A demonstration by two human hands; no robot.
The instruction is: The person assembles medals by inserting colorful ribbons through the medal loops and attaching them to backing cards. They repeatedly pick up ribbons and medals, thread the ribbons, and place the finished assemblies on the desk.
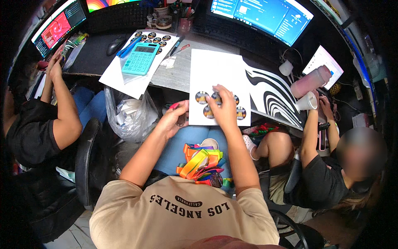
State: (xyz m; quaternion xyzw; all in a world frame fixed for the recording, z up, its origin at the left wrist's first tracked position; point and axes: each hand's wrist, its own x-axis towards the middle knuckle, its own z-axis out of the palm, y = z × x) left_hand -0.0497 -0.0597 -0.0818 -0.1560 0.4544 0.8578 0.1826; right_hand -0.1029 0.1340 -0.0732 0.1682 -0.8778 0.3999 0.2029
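A white sheet (pixel 219 62) with two rows of round dark stickers (pixel 202 97) lies over the table's near edge, above my lap. My right hand (pixel 225 111) rests on it, fingers stretched and apart, covering part of the sticker rows. Beside the sheet's left edge, my left hand (pixel 171 121) is closed round a small dark, round object (pixel 181 119), partly hidden by the fingers. Something red shows by its thumb; I cannot tell what. Rainbow ribbons (pixel 197 164) lie heaped on my lap, with a round dark medal (pixel 216 179) among them.
A turquoise calculator (pixel 141 59) and blue pen (pixel 128 47) lie on another sticker sheet (pixel 120 83). Below hangs a plastic bag (pixel 130 116) of scraps. A black-and-white patterned surface (pixel 271 91) is at right. Co-workers sit on both sides; the right one's hand is by a white cup (pixel 306 101).
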